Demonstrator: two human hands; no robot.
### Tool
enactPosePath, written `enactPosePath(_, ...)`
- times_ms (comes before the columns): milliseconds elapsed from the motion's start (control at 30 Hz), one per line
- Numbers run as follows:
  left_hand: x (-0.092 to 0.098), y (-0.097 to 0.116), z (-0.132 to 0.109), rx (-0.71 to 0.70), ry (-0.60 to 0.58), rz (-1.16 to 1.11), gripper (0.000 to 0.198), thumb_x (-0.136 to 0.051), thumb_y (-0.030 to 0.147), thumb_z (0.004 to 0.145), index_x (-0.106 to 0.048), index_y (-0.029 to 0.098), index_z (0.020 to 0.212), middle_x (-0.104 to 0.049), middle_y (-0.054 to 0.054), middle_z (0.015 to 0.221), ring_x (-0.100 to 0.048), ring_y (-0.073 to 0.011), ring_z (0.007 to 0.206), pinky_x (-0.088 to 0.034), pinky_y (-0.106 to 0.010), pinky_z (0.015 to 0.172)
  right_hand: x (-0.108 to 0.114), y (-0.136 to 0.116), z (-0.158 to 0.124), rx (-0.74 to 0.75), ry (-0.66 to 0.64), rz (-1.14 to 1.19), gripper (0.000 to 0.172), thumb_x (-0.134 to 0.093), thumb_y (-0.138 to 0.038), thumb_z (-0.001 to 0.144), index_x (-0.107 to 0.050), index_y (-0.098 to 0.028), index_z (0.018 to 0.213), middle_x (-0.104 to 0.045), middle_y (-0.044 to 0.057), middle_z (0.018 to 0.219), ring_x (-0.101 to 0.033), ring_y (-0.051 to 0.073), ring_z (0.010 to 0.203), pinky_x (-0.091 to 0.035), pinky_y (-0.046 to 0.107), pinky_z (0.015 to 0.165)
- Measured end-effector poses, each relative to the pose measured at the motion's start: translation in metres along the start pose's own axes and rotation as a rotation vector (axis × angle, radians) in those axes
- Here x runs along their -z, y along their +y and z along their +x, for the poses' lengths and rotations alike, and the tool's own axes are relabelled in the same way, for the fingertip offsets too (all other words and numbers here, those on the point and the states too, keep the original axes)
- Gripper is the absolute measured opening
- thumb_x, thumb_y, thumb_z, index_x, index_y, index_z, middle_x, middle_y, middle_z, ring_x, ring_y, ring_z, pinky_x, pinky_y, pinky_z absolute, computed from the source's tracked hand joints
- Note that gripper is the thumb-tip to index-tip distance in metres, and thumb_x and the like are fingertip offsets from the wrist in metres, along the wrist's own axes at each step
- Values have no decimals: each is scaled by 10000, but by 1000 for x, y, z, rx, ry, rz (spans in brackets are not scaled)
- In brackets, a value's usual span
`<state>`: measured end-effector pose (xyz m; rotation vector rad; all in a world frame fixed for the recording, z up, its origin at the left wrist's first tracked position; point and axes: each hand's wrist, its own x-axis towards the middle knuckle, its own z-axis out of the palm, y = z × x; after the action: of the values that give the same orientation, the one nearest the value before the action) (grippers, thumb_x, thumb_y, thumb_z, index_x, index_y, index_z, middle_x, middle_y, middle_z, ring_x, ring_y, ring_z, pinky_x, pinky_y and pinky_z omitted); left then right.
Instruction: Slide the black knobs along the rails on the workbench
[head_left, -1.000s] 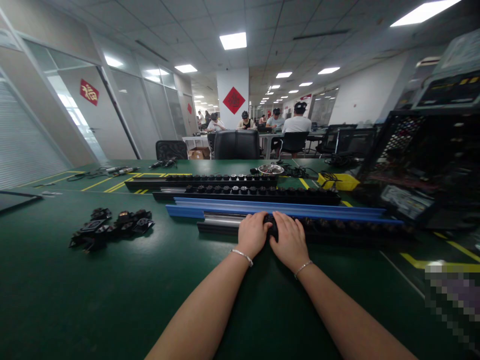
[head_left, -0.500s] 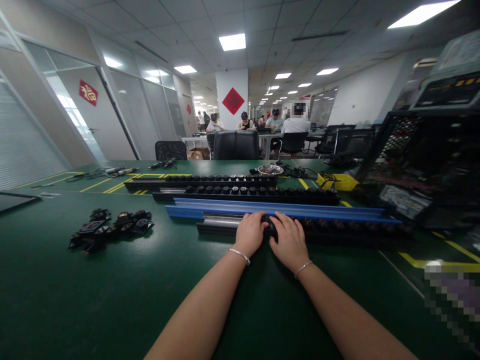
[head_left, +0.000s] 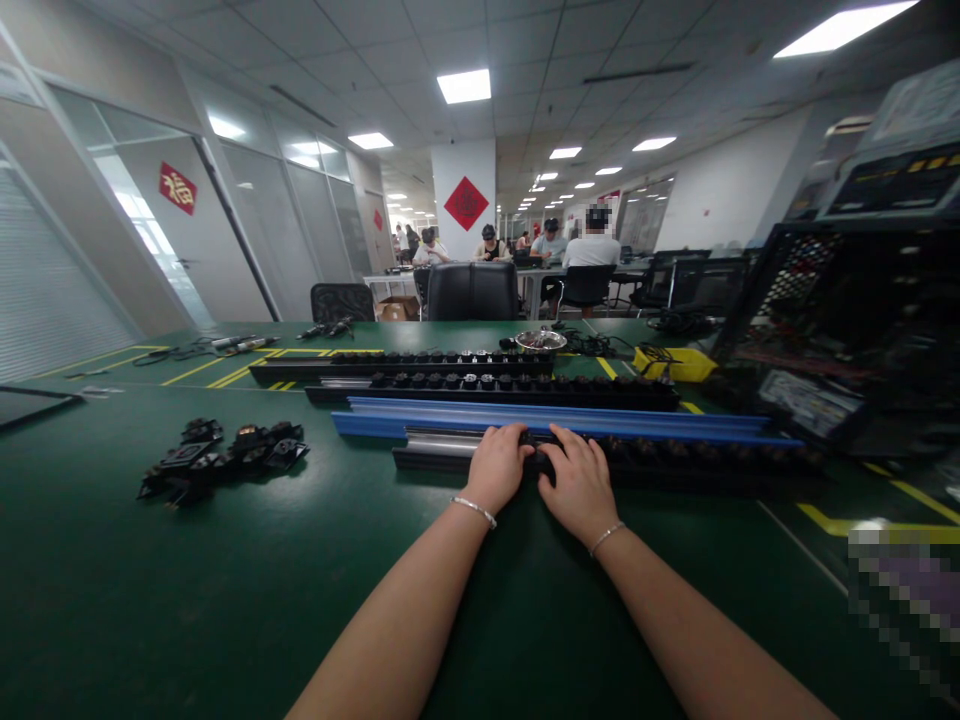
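In front of me lies a long black rail [head_left: 427,460] with a silvery channel bare at its left end. My left hand [head_left: 496,468] is closed over that rail, fingers curled across its far edge. Just to the right, my right hand [head_left: 581,477] is closed on a small black module [head_left: 535,452] seated in the rail, thumb at its near side. Much of the module is hidden by my fingers. More black modules [head_left: 675,452] line the rail to the right of my hands. A loose pile of similar black parts [head_left: 251,447] sits to the left.
Behind the rail is a blue rail [head_left: 450,413], then two black rails [head_left: 487,393] carrying modules. A metal dish [head_left: 540,342], a yellow bin [head_left: 694,366] and cables are farther back. An open black metal case [head_left: 862,290] stands right. People sit at distant desks.
My left hand has shifted slightly left, widening the gap between my hands. The right hand stays nearly in place.
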<state>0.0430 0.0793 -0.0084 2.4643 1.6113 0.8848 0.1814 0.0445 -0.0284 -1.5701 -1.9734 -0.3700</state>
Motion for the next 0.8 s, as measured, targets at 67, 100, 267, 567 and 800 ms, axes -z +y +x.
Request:
enactPosePath(67,1,0,0,2,-7,6,293,-501,247,877,-556,169,1154,-640,-59,1122,-529,-209,999,-402,-330,915,0,0,0,2,-1,3,287,-514,-210,740,-609,-211,1010,-480,77,1340,-393,236,1245,-213,458,1075)
enactPosePath(100,2,0,0,2,-11,10,291,-498,245,879,-556,166,1152,-641,-59,1119,-529,-207,999,-401,-329,917,0,0,0,2,0,5,276,-516,-211,739,-612,-212,998,-482,77,1338,-395,236,1244,-213,460,1075)
enactPosePath(267,4,1,0,5,-10,11,287,-497,237,878,-559,173,1151,-642,-52,1117,-529,-204,1002,-404,-325,920,0,-1,0,2,3,11,251,-515,-203,738,-620,-220,965,-483,77,1334,-394,239,1246,-212,467,1074)
enactPosePath(567,3,-2,1,0,3,4,287,-523,226,863,-572,153,1136,-653,-59,1086,-529,-211,981,-412,-321,904,0,0,0,4,-2,12,231,-525,-204,736,-639,-229,936,-473,76,1343,-387,244,1253,-216,474,1069)
enactPosePath(800,4,-4,-2,38,20,0,287,-535,257,859,-580,191,1135,-660,-39,1076,-514,-214,987,-415,-319,886,0,0,0,17,-4,2,221,-530,-207,733,-654,-236,914,-469,82,1342,-388,255,1248,-232,486,1054)
